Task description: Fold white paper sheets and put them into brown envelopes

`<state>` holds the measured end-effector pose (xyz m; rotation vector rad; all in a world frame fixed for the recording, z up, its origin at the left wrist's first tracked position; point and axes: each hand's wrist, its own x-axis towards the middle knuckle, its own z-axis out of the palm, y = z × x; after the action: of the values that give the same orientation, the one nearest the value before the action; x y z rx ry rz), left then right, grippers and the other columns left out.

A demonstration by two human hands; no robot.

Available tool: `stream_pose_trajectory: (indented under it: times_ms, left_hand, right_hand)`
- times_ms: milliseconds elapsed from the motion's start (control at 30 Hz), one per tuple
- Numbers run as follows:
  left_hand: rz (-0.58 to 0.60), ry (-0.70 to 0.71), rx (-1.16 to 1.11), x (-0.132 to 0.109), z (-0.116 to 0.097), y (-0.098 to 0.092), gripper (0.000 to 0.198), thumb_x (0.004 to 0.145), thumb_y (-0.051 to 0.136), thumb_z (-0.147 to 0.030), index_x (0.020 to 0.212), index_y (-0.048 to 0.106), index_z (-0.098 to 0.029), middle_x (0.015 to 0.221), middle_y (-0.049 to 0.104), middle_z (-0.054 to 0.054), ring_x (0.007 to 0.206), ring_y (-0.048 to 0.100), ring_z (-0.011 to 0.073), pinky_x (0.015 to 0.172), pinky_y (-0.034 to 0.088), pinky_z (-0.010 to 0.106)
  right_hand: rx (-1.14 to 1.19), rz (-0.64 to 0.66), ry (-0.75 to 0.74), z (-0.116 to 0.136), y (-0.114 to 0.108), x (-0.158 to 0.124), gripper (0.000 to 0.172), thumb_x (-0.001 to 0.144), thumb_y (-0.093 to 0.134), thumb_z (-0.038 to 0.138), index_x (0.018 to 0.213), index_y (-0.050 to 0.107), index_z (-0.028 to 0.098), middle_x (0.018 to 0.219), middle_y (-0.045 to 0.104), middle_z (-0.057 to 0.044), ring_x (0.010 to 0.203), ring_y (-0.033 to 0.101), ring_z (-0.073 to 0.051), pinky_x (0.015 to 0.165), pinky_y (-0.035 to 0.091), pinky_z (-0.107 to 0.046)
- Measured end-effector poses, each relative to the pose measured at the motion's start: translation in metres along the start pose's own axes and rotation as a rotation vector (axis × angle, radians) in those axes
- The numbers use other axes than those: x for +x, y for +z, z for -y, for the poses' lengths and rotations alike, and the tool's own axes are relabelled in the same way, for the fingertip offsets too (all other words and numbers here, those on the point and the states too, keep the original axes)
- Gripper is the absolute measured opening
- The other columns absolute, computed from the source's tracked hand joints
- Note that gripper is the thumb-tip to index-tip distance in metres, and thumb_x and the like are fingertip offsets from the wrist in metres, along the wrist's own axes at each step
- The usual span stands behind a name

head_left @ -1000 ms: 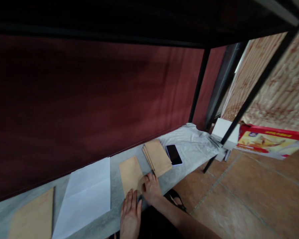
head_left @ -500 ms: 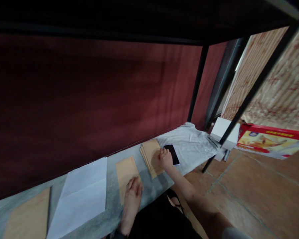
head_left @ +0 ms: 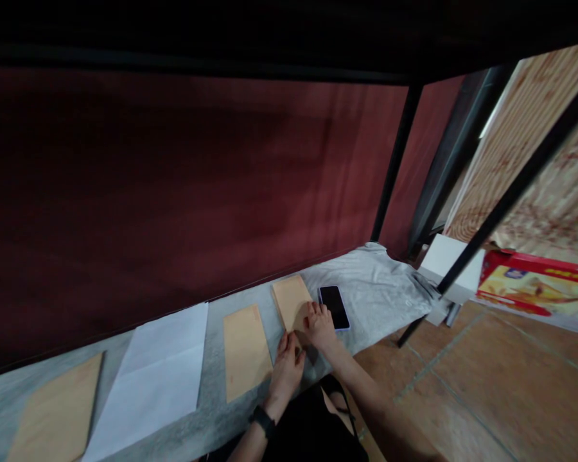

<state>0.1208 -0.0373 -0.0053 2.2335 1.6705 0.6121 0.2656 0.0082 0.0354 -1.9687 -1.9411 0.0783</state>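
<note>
A small stack of brown paper envelopes (head_left: 291, 298) lies on the grey cloth-covered shelf. My left hand (head_left: 288, 369) is at the stack's near left corner, its fingers and thumb bent onto the paper. Against the right edge of the same stack, my right hand (head_left: 320, 324) has its fingers curled over the side. One single brown envelope (head_left: 245, 350) lies flat, just left of the stack and apart from my hands. A dark-screened phone (head_left: 334, 307) sits right beside my right hand.
A creased white paper sheet (head_left: 157, 372) and another brown envelope (head_left: 60, 410) lie farther left. Black metal posts (head_left: 397, 160) hold a dark shelf overhead. A white box (head_left: 453, 266) and a red-yellow carton (head_left: 542, 285) stand beyond the right end.
My left hand has left the single envelope and moved right to the stack. The stack's fanned left edges now look more even. My right hand has shifted slightly nearer.
</note>
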Motion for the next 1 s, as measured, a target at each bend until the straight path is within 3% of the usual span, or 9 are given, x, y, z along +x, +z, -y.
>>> stream_pose_trajectory:
  times_ms: [267,533,733,933,1000]
  left_hand:
    - [0.043,0.083,0.115,-0.024,0.003,-0.004,0.056,0.086,0.043,-0.016,0.142,0.047,-0.012,0.148,0.049,0.015,0.141,0.04,0.0272,0.111,0.043,0.045]
    - [0.052,0.101,0.11,-0.024,0.006,-0.013,0.06,0.084,0.047,-0.016,0.144,0.045,-0.013,0.152,0.042,0.016,0.141,0.039,0.0277,0.112,0.04,0.044]
    - [0.015,0.041,-0.09,-0.019,0.004,-0.013,0.063,0.085,0.046,-0.015,0.148,0.038,-0.011,0.155,0.038,0.017,0.143,0.036,0.0246,0.115,0.037,0.041]
    - [-0.071,-0.322,-0.556,0.014,0.01,-0.011,0.052,0.094,0.043,-0.026,0.145,0.041,-0.014,0.146,0.049,0.019,0.131,0.053,0.0251,0.107,0.046,0.042]
    - [-0.104,-0.333,-0.622,0.025,0.01,-0.012,0.051,0.095,0.042,-0.025,0.144,0.042,-0.012,0.145,0.05,0.021,0.128,0.056,0.027,0.104,0.048,0.044]
  right_hand:
    - [0.004,-0.029,-0.008,0.001,0.008,-0.032,0.052,0.088,0.051,0.021,0.139,0.049,0.01,0.134,0.056,-0.02,0.117,0.05,-0.032,0.096,0.04,-0.044]
    - [-0.033,-0.071,0.001,0.001,0.014,-0.044,0.051,0.09,0.049,0.022,0.14,0.049,0.007,0.14,0.052,-0.022,0.122,0.049,-0.033,0.099,0.04,-0.044]
    - [-0.063,-0.066,-0.012,0.002,0.009,-0.016,0.052,0.094,0.044,0.025,0.14,0.048,0.002,0.14,0.053,-0.026,0.125,0.05,-0.036,0.101,0.039,-0.047]
    - [0.009,-0.043,-0.079,0.002,0.005,0.034,0.053,0.094,0.041,0.023,0.138,0.044,-0.006,0.136,0.054,-0.032,0.129,0.05,-0.037,0.105,0.037,-0.049]
    - [0.025,-0.042,-0.107,0.002,0.007,0.046,0.055,0.093,0.044,0.026,0.139,0.044,-0.005,0.135,0.054,-0.032,0.129,0.05,-0.039,0.104,0.037,-0.052]
